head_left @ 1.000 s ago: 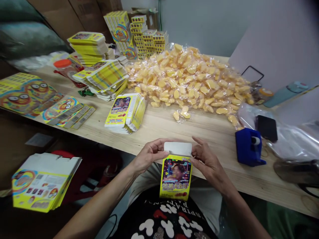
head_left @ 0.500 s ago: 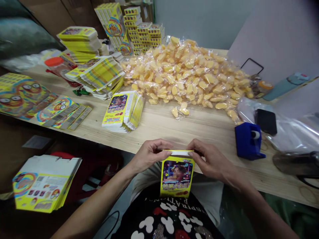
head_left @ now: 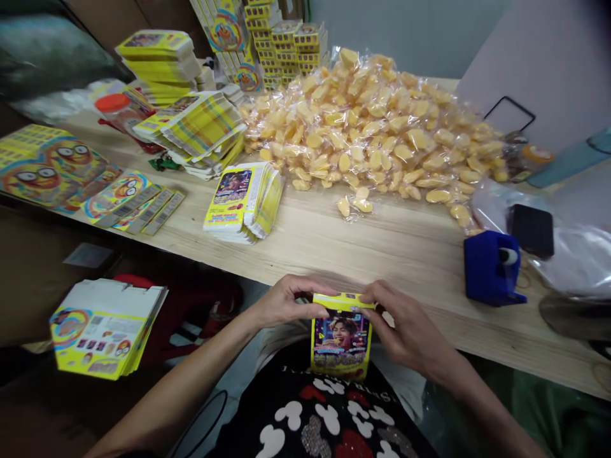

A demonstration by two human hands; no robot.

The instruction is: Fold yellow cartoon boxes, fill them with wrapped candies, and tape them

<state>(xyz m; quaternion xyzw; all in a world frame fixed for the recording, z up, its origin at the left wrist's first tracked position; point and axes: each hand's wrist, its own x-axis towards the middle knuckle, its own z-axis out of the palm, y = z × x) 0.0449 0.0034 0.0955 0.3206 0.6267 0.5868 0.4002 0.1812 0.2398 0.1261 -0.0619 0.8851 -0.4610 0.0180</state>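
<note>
Low in front of my body, at the table's near edge, a small yellow printed box [head_left: 340,343] hangs upright between my hands. Its front carries a picture of a person on a dark panel. My left hand [head_left: 291,302] pinches the top left corner, thumb in front and fingers behind. At the top right corner, the fingers of my right hand [head_left: 394,318] press on the top flap [head_left: 346,299], which lies folded over the box's upper end. What is inside the box is hidden.
Wrapped yellow pieces [head_left: 372,127] form a large heap at the back. Flat printed cartons [head_left: 243,200] lie stacked left of centre, with a taller carton pile [head_left: 200,127] behind. A blue tape dispenser [head_left: 491,267] and a black phone-like slab [head_left: 531,229] lie right. More flat cartons [head_left: 105,331] rest lower left.
The box's top flap has folded over, so its yellow printed face shows where a white edge showed before. My right fingers have moved onto it. The whole view has shifted slightly.
</note>
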